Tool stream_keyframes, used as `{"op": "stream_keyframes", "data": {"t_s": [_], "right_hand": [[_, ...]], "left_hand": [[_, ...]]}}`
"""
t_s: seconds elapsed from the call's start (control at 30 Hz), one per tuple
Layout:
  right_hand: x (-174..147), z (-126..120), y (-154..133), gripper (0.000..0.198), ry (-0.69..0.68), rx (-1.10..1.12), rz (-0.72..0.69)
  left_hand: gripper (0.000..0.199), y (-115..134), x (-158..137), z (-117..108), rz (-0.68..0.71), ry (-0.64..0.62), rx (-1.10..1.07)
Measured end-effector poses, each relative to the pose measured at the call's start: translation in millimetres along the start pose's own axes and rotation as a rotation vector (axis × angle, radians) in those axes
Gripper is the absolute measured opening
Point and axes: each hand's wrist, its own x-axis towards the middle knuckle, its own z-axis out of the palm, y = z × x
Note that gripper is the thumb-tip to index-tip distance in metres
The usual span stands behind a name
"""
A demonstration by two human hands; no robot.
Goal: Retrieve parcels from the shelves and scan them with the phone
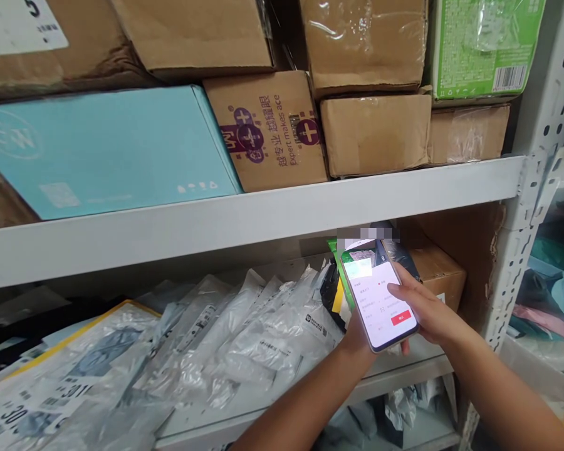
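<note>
A smartphone (380, 313) with a lit screen, a red button near its lower edge, is held tilted in front of the lower shelf. My right hand (420, 300) grips it from the right, thumb over the screen and a fingertip showing beneath. Behind the phone's lower left edge is my left hand (357, 332); its fingers are hidden, so its grip cannot be made out. Just behind the phone, a green parcel (333, 247) and a black and yellow package (336, 297) show in part. The phone's camera picture includes a label on green.
Clear plastic mailing bags (272, 338) lean in a row along the lower shelf. A cardboard box (437, 269) stands behind my right hand. Above the white shelf beam (282, 216) sit a light-blue box (113, 150), brown cartons (376, 134) and a green box (486, 50). A perforated upright (517, 207) bounds the right.
</note>
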Motion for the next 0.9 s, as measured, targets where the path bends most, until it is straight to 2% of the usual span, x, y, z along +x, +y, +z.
{"op": "stream_keyframes", "data": {"t_s": [0.2,0.43,0.53,0.63,0.73,0.8,0.9], "right_hand": [[2,-1,1,0.091,0.000,-0.001,0.004],[2,-2,2,0.085,-0.006,-0.023,-0.004],[2,-5,4,0.077,-0.031,-0.027,-0.017],[2,-8,6,0.078,-0.069,-0.032,-0.052],[2,-11,10,0.085,-0.101,-0.035,-0.091],[1,-12,12,0.085,-0.114,-0.033,-0.101],[0,-13,16,0.085,-0.129,-0.030,-0.112]], "left_hand": [[0.039,4,-6,6,0.005,0.010,-0.041],[0.033,2,-3,-5,0.024,-0.137,-0.098],[0.033,3,-2,-6,0.033,-0.149,-0.089],[0.035,4,-2,-2,0.007,-0.107,0.015],[0.030,4,-2,2,-0.042,0.028,0.118],[0.028,1,-1,3,-0.044,0.112,0.131],[0.029,-6,1,0,-0.039,0.155,0.123]]}}
